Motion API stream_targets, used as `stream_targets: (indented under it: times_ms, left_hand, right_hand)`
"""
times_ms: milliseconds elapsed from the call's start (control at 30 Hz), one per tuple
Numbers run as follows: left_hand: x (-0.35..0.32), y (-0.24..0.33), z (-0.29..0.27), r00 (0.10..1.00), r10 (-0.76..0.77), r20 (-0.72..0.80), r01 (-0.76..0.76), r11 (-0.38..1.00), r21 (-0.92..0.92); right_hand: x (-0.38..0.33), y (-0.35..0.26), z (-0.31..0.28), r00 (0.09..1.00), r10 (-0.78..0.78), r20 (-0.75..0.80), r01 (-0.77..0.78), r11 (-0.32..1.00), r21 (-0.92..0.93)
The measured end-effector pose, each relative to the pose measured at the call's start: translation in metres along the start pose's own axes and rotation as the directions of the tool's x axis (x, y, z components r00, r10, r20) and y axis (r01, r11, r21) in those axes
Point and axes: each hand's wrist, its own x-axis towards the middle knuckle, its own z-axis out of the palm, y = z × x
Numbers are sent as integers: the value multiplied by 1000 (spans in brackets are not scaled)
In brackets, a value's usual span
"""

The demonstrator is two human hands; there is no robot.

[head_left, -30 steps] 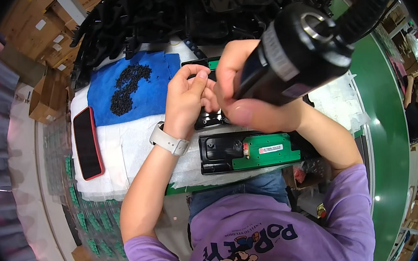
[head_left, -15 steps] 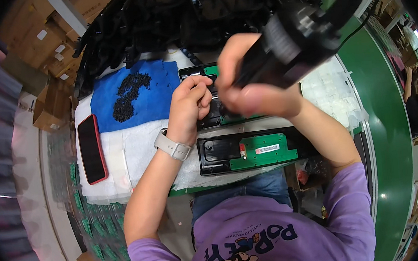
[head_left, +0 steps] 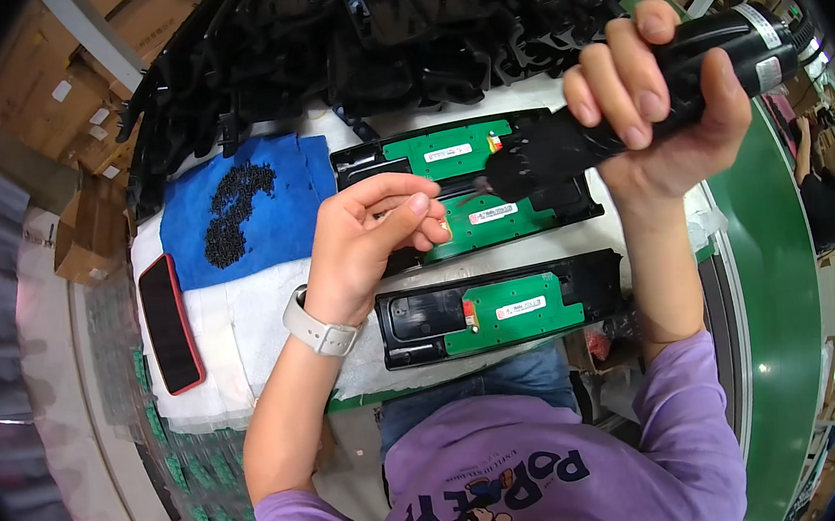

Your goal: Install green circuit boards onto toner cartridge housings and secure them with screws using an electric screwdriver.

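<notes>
My right hand [head_left: 671,126] is wrapped round a black electric screwdriver [head_left: 733,39], tilted with its narrow end down and to the left. Its tip reaches over the middle black plastic housing [head_left: 588,199], near the green circuit board [head_left: 535,205] fitted in it. Just left of the tip, my left hand [head_left: 369,230] has thumb and fingers curled in a pinch above the same housing. Whatever lies between those fingers is too small or hidden to make out. Behind it lies another housing with a green board [head_left: 436,140]; a third housing [head_left: 413,316] with a board sits nearest me.
A blue cloth [head_left: 295,187] carries a pile of small black screws [head_left: 232,213] on the left. Beside it lies a red-edged phone [head_left: 170,324]. Many black plastic parts [head_left: 395,22] are stacked at the back. Cardboard boxes [head_left: 87,222] stand left of the table.
The screwdriver has swung right and lower in my right hand, uncovering the boards. My left hand has shifted slightly, still pinched.
</notes>
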Motion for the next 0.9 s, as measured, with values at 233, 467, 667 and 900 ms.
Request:
stream_targets:
  times_ms: [233,467,667,900]
  left_hand:
    - [-2,0,-11,988,81,-135,-76,996,43]
    - [2,-2,-12,956,138,-260,-141,990,9]
    - [5,-1,-20,909,203,-365,-204,978,37]
    - [8,2,-24,885,231,-404,-231,972,50]
  right_hand:
    - [-51,-70,-25,775,227,-590,-632,328,-702]
    - [-120,-81,-87,670,-70,-739,-585,-662,-468]
    - [-85,-50,-43,957,164,-239,-140,-462,-876]
    - [-53,-2,-27,744,630,221,290,-6,-957]
